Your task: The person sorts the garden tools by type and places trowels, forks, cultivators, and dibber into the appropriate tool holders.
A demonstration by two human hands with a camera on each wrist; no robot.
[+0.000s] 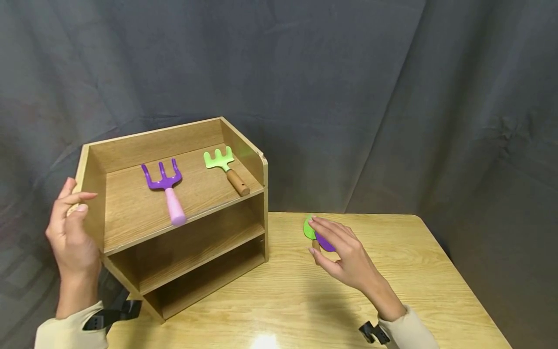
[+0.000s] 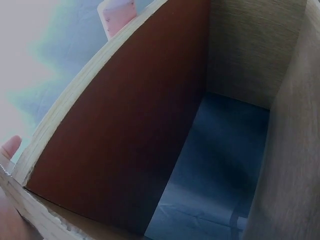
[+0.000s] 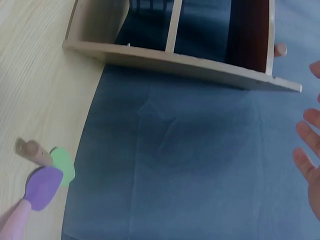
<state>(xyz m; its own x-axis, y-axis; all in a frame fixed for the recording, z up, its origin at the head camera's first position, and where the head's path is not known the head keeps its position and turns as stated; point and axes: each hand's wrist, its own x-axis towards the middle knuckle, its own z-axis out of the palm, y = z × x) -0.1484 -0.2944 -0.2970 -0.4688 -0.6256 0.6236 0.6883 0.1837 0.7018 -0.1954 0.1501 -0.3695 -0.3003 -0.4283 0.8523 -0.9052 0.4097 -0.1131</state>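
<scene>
At nine o'clock, the left hand [image 1: 71,232] steadies the wooden shelf [image 1: 174,213] with fingers relaxed — the right hand [image 1: 344,257], loose and empty, hovers over two small spades [image 3: 47,177] on the table [image 1: 436,271] at three o'clock.

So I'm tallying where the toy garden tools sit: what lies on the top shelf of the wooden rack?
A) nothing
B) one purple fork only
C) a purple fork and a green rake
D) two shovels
C: in the head view the purple fork with its pink handle and the green rake lie side by side on the top shelf of the wooden rack.
</scene>
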